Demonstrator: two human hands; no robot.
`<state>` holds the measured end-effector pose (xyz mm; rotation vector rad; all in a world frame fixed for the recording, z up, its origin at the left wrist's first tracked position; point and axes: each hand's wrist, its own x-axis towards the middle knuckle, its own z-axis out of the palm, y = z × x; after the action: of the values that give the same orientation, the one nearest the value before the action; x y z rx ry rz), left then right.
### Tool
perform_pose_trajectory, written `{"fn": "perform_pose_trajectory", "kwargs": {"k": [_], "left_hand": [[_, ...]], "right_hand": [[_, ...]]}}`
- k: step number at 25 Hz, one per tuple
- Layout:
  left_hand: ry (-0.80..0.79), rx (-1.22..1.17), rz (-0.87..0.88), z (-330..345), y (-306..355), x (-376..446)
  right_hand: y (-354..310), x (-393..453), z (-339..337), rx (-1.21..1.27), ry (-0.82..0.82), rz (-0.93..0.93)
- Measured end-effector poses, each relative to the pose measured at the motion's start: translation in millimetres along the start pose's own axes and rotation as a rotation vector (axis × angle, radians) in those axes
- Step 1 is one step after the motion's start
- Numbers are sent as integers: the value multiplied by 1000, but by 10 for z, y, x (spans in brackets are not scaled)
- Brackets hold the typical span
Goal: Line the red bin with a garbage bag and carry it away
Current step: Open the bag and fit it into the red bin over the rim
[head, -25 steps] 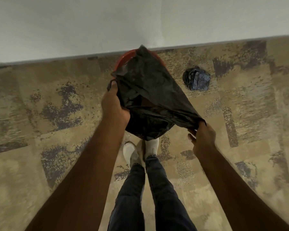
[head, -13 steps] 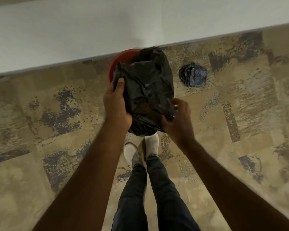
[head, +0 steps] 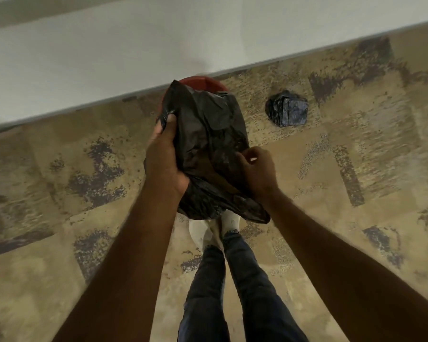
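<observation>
A crumpled black garbage bag (head: pixel 208 134) hangs above the red bin (head: pixel 203 82), which stands on the carpet against the wall; only the bin's far rim shows past the bag. My left hand (head: pixel 164 156) grips the bag's left edge, thumb on top. At the bag's right side, my right hand (head: pixel 256 169) pinches the plastic between thumb and fingers. The bag's lower part droops over my feet.
A folded dark packet of bags (head: pixel 287 111) lies on the carpet to the right of the bin. A pale wall (head: pixel 134 45) runs along the far side. My legs and white shoes (head: pixel 218 228) stand just below the bag on patterned carpet.
My right hand has come in from the far right to the bag's middle, bunching the plastic. The bag went from stretched wide to crumpled. The left hand has kept its grip.
</observation>
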<state>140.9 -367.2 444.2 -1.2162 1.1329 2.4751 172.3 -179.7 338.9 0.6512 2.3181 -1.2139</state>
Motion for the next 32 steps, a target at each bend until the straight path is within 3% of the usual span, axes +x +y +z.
{"fn": "perform_pose_trajectory", "kwargs": {"k": [2, 4, 8, 13, 17, 20, 24, 27, 30, 32], "left_hand": [[-43, -20, -69, 91, -42, -37], [-63, -8, -143, 171, -108, -104], [-124, -26, -230, 236, -130, -163], [-120, -86, -109, 149, 126, -8], [-125, -105, -127, 270, 143, 26], [-106, -26, -203, 395, 13, -89], [-212, -12, -280, 371, -43, -124], [-267, -29, -269, 241, 76, -27], [-273, -17, -244, 109, 208, 106], [-235, 19, -208, 52, 261, 212]], "right_hand": [[-152, -175, 172, -21, -73, -68], [-235, -286, 378, -259, -80, -97], [-142, -58, 365, -404, 54, 130], [68, 292, -176, 32, 168, 233], [-362, 92, -142, 86, 117, -146], [-749, -33, 197, -46, 256, -296], [-933, 249, 205, -128, 282, 0], [-648, 467, -92, -181, 295, 63], [-244, 674, -369, 84, 375, 275], [-11, 733, -431, 236, 332, 459]]}}
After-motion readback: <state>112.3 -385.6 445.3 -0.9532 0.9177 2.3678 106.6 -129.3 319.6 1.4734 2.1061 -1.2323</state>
